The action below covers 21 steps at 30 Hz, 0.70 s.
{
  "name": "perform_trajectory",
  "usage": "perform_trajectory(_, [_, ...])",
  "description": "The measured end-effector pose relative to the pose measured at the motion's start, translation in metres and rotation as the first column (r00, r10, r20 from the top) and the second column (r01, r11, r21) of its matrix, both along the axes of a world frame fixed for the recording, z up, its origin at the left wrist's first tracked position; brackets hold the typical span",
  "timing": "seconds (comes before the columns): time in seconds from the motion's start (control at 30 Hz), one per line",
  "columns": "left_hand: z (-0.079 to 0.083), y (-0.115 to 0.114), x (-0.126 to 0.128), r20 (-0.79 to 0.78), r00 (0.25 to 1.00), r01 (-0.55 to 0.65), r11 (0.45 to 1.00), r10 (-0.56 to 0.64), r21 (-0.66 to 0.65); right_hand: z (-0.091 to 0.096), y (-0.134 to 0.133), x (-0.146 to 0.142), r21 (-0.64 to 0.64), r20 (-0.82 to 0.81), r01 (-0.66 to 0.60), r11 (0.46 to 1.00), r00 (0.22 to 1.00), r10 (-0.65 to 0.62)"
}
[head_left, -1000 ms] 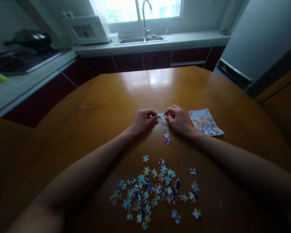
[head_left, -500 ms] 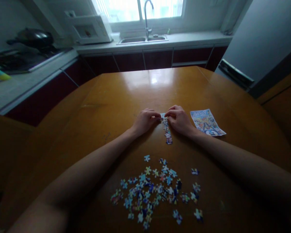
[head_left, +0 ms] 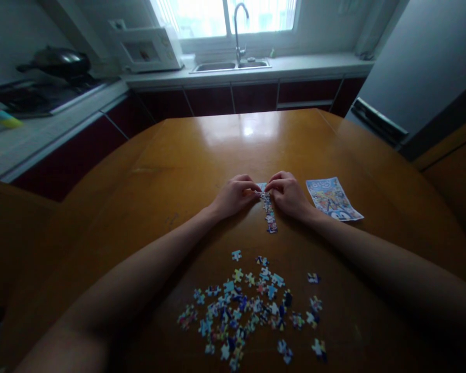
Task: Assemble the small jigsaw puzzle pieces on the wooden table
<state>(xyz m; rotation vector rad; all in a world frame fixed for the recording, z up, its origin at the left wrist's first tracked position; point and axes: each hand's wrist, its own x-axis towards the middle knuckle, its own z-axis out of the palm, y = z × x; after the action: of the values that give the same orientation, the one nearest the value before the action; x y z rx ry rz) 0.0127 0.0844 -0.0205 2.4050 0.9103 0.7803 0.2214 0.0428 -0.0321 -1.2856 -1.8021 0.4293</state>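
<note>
Your left hand (head_left: 233,197) and right hand (head_left: 289,196) pinch their fingers (head_left: 251,187) narrow on the far end of the strip (head_left: 270,215), which runs back from them along the surface (head_left: 202,150). Just right of your right fingers lies the sheet (head_left: 333,198); nearer you, well apart, loose pieces (head_left: 248,305).

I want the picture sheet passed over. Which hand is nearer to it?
Right. The right hand sits just left of the picture sheet, not touching it; the left hand lies farther off, beyond the joined puzzle strip.
</note>
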Motion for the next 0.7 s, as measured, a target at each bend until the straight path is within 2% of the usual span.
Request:
perform_trajectory(0.3, [-0.0003,-0.0021,0.0013,-0.003,1.0,-0.02,1.0,0.02,0.011,-0.0006,-0.0001,0.0001,-0.021,0.012,-0.02,1.0,1.0,0.02])
perform_trajectory(0.43, [-0.0007,-0.0018,0.0004,0.0,1.0,-0.025,0.998,0.025,0.049,-0.0002,0.0007,-0.0005,-0.023,-0.013,0.044,0.999,0.999,-0.044])
perform_trajectory(0.57, [0.002,-0.0013,-0.0012,-0.059,0.998,-0.026,0.993,0.033,0.114,-0.0011,0.0002,-0.0011,-0.021,0.02,0.062,0.998,0.998,-0.061])
perform_trajectory(0.7, [0.0043,-0.0012,-0.003,-0.103,0.995,0.018,0.996,-0.008,0.09,-0.0021,-0.0002,-0.0014,-0.012,0.067,0.049,0.999,0.997,-0.049])
